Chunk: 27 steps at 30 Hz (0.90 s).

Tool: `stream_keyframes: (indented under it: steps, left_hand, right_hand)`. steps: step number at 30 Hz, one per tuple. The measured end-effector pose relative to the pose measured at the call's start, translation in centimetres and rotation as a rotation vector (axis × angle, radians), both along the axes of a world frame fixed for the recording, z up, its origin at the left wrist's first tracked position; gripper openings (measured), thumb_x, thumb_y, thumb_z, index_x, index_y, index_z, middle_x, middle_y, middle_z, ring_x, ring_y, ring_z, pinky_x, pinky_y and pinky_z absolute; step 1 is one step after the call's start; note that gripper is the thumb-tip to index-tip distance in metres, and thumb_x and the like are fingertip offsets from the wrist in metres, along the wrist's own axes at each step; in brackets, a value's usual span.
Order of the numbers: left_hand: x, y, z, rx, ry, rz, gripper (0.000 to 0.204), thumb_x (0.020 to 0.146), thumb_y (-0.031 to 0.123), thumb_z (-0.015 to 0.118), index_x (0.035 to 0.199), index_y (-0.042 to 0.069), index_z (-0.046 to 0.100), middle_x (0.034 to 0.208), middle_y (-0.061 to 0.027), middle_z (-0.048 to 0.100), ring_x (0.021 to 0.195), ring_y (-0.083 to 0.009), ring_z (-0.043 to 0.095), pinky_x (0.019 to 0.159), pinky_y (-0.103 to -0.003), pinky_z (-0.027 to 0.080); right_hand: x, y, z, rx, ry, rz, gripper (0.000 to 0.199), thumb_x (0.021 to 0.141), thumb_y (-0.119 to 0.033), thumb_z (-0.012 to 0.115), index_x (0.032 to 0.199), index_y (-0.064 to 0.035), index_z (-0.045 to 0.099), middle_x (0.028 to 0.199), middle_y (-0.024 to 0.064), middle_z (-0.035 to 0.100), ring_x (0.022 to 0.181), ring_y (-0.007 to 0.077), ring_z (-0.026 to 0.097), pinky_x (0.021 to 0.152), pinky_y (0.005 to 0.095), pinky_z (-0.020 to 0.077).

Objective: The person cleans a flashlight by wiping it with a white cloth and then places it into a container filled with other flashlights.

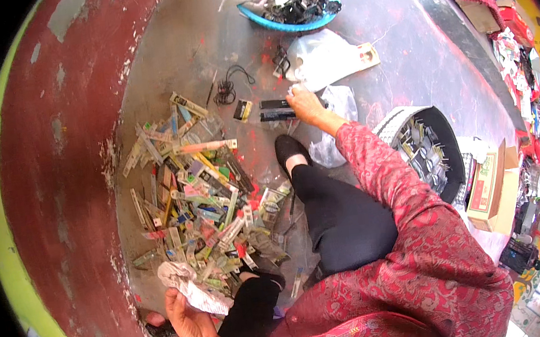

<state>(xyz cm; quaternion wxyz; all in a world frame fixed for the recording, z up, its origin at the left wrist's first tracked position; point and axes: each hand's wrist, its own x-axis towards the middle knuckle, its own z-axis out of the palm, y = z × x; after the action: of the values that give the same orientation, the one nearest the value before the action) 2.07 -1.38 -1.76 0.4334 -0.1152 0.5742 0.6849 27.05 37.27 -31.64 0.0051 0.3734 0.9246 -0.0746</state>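
Observation:
My left hand (190, 319) sits low near the floor, fingers closed around a crumpled white cloth or bag (189, 287) at the near edge of a big pile of flat colourful packets (198, 195). My right hand (305, 103) reaches out over the grey floor, fingertips on a long black bar-shaped item (276, 109) beside a clear plastic bag (337, 120). My legs in black trousers and a black shoe (291, 153) lie between the two hands.
A blue basket (286, 1) with black parts stands far ahead, a white plastic bag (324, 56) near it. A dark bin (431, 153) of small parts and a cardboard box (489, 186) sit at right. A red wall (54, 157) curves along the left.

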Motion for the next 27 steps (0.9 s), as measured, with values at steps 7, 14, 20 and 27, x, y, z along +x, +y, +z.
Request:
stream_keyframes:
  steps: [7,14,20,27]
  left_hand:
    - [0.5,1.6,-0.5,-0.092,0.020,0.029,0.020,0.070,0.002,0.062,0.087,0.005,0.055,0.092,-0.0083,0.060,0.087,-0.0207,0.058,0.081,-0.035,0.048]
    - [0.6,0.7,-1.3,-0.090,0.029,-0.041,0.019,0.074,0.004,0.059,0.092,0.005,0.053,0.094,-0.0065,0.059,0.087,-0.0200,0.058,0.077,-0.037,0.049]
    - [0.0,1.9,-1.3,-0.012,0.008,-0.141,0.019,0.078,0.004,0.057,0.097,0.004,0.054,0.100,-0.0065,0.059,0.094,-0.0196,0.056,0.085,-0.037,0.045]
    - [0.1,0.6,-1.5,-0.017,-0.069,-0.062,0.022,0.077,0.001,0.058,0.099,0.003,0.055,0.105,-0.0093,0.059,0.097,-0.0222,0.056,0.091,-0.037,0.043]
  right_hand:
    - [-3.9,1.8,-1.3,-0.020,-0.080,0.118,0.010,0.074,-0.011,0.054,0.077,-0.0053,0.061,0.082,0.0132,0.056,0.077,0.0272,0.061,0.062,0.0371,0.0505]
    - [-4.5,1.4,-2.6,-0.110,-0.184,0.121,0.014,0.076,-0.012,0.052,0.085,-0.0058,0.060,0.090,0.0142,0.056,0.082,0.0287,0.061,0.064,0.0374,0.0507]
    - [-3.4,2.1,-2.8,-0.059,-0.193,0.114,0.013,0.076,-0.016,0.054,0.086,-0.0104,0.059,0.089,0.0128,0.056,0.080,0.0295,0.062,0.063,0.0393,0.0496]
    - [-3.1,1.9,-2.2,-0.092,-0.032,0.027,0.018,0.071,-0.012,0.059,0.089,-0.0089,0.058,0.088,0.0126,0.058,0.077,0.0315,0.062,0.064,0.0413,0.0495]
